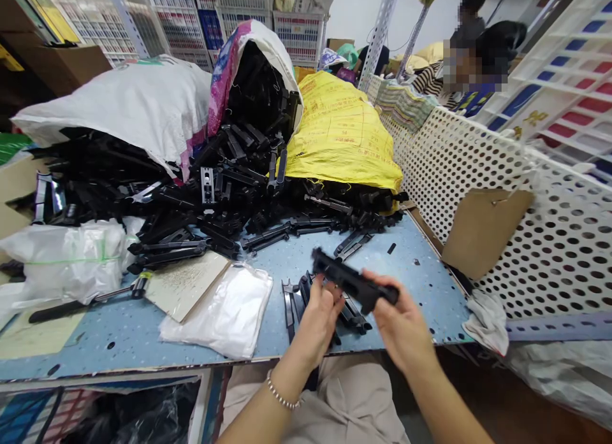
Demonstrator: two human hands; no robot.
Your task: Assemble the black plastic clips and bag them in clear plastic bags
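My right hand [399,323] grips a long black plastic part [351,281] near its right end, holding it tilted above the blue table [119,332]. My left hand [319,313] is curled just below the part's middle, its fingers touching the part and a small stack of similar black parts [299,297] lying at the table's front edge. A bead bracelet sits on my left wrist.
A big heap of black plastic parts [205,195] spills from white [138,103] and yellow sacks [342,132] across the back. Clear plastic bags [220,313], a cardboard sheet [184,285] and a hammer-like tool [86,300] lie left. A white perforated panel [478,176] walls the right; other people sit beyond.
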